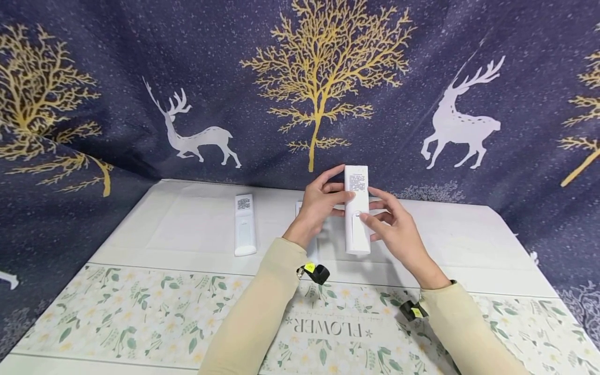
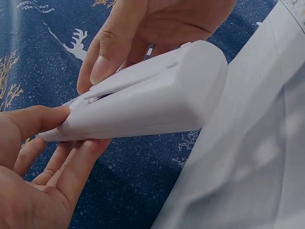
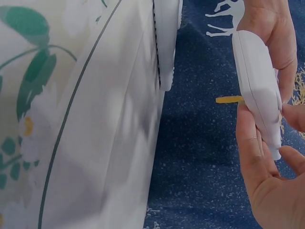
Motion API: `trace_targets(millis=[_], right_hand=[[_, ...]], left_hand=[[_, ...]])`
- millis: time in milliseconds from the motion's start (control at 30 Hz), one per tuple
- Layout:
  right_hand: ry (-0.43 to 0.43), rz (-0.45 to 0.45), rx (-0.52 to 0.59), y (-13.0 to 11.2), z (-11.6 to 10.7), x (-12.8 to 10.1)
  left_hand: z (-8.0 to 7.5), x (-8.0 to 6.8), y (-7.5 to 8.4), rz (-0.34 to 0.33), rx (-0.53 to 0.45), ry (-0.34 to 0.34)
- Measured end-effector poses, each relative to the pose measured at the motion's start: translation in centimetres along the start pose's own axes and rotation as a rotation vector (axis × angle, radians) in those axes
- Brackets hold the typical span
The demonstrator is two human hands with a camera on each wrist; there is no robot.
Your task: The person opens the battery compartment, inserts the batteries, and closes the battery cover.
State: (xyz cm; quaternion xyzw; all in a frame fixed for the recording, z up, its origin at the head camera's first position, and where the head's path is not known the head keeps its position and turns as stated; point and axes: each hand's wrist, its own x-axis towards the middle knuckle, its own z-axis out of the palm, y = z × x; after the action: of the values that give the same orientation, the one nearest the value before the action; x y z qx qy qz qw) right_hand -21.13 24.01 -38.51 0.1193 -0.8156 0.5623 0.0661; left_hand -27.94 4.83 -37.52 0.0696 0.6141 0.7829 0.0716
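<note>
White remote (image 1: 357,211) held upright (long axis 12–6), left hand (image 1: 319,205) gripping at 9, right hand (image 1: 398,234) thumb pressing its back cover at 3.

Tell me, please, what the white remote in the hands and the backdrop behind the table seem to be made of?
The remote, held by the left hand and right hand, looks like moulded white plastic, smooth and slightly glossy, with a seam line. The backdrop looks like printed cloth: it creases and drapes softly.

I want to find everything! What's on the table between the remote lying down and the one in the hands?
In the head view, only a small white object, half hidden behind the left hand; otherwise bare table.
</note>
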Motion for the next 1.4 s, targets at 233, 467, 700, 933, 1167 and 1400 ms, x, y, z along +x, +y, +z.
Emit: trace_targets(millis=[233, 467, 700, 933, 1167, 1400], right_hand=[[0.014, -0.013, -0.01, 0.1, 0.0, 0.0], [0.018, -0.016, -0.021, 0.1, 0.0, -0.1], [0.017, -0.017, -0.015, 0.1, 0.0, -0.1], [0.02, -0.018, -0.018, 0.1, 0.0, 0.0], [0.029, -0.005, -0.03, 0.2, -0.3, 0.1], [-0.022, 0.04, -0.06, -0.2, -1.3, 0.3]], left_hand=[[0.0, 0.0, 0.0, -0.007, -0.001, -0.009], [0.1, 0.0, -0.1, -0.008, 0.003, -0.007], [0.1, -0.1, 0.0, -0.007, 0.01, -0.005], [0.1, -0.1, 0.0, -0.002, 0.01, -0.008], [0.4, 0.0, -0.3, 0.023, 0.018, -0.021], [0.9, -0.2, -0.8, 0.041, 0.011, -0.027]])
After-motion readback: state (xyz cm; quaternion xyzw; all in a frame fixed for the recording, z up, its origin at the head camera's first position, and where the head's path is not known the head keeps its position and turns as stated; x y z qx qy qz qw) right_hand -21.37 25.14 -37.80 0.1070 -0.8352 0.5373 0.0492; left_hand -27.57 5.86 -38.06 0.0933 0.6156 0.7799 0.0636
